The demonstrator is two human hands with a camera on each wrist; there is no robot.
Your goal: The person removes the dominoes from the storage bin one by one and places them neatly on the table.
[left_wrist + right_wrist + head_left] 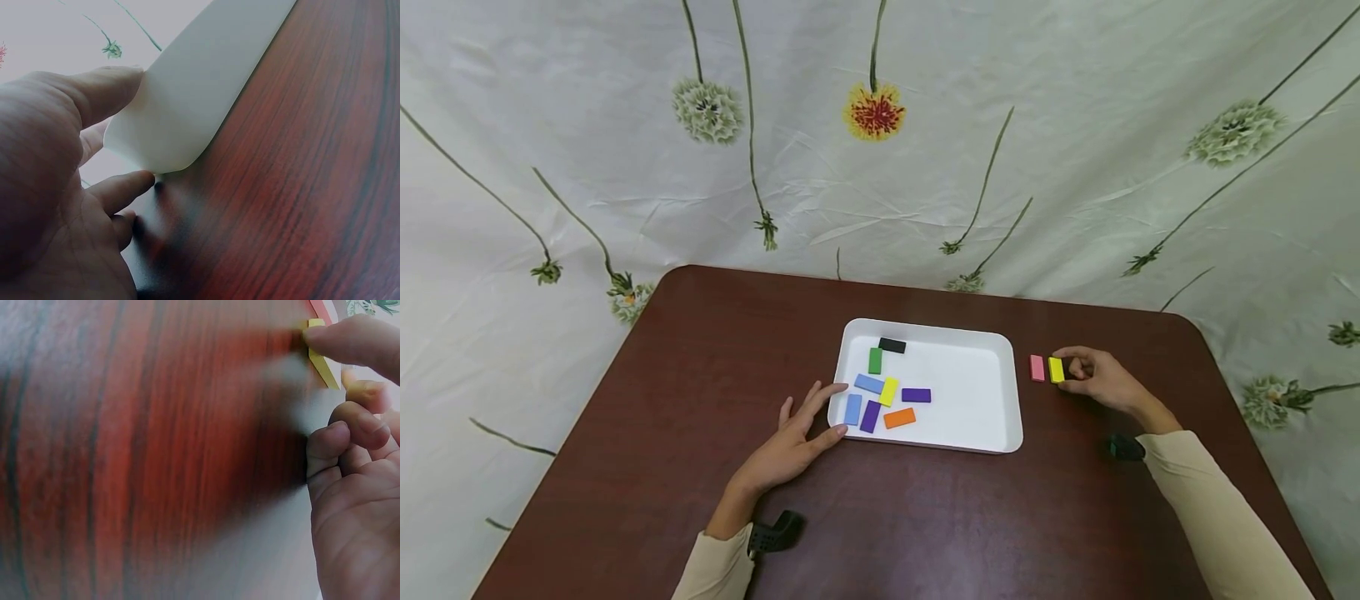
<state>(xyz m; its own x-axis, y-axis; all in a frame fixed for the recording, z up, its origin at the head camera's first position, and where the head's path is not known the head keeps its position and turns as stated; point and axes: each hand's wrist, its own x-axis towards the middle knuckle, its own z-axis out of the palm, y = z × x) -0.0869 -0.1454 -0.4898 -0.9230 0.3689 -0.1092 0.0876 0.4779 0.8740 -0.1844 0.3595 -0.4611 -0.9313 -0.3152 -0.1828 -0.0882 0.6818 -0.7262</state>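
With thumb and index finger, my right hand [1108,382] pinches a yellow block [1056,371] at its two ends, right of the tray. The right wrist view shows the thumb on the near end of this block [322,359], the other fingers curled. Just left of it a pink block [1037,368] lies parallel. My left hand [784,454] has its fingers spread and touches the near left corner of a white tray [973,387]. Seen from the left wrist, thumb and fingertips meet the tray wall [187,87].
Inside the tray's left half lie several blocks: black [892,345], green [875,361], orange [899,418], another yellow [889,392], plus blue and purple ones. The dark wooden table [925,517] ends at a flower-print cloth [820,158] behind.
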